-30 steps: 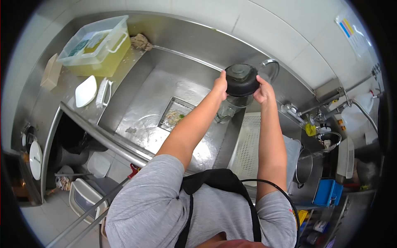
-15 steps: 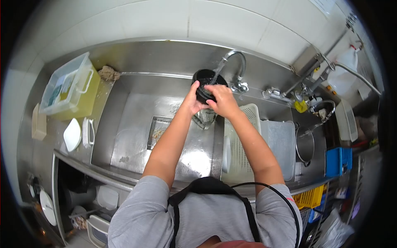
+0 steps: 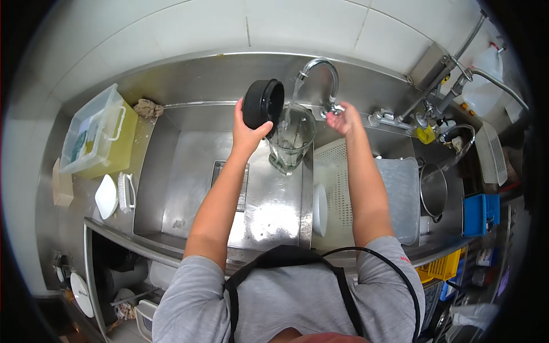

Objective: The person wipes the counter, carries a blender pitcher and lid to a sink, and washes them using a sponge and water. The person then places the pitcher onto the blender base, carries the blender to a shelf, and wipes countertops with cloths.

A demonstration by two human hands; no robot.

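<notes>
Left hand (image 3: 248, 139): grip closed round black lid (image 3: 257, 105), newly lifted off blender jar (image 3: 293, 140), 4 o'clock. Right hand (image 3: 345, 119): part-curled, had reached tap handle (image 3: 331, 109), hold unclear.

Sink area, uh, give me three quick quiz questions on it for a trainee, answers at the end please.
1. True or false: the left hand is holding the black round piece.
2. Multiple choice: where is the right hand?
A) on the scrubbing brush
B) at the tap handle
C) inside the metal pot
3. Fill in the missing word: the clear tub holds ____ liquid.

Key: 1 true; 2 B; 3 yellow.
</notes>
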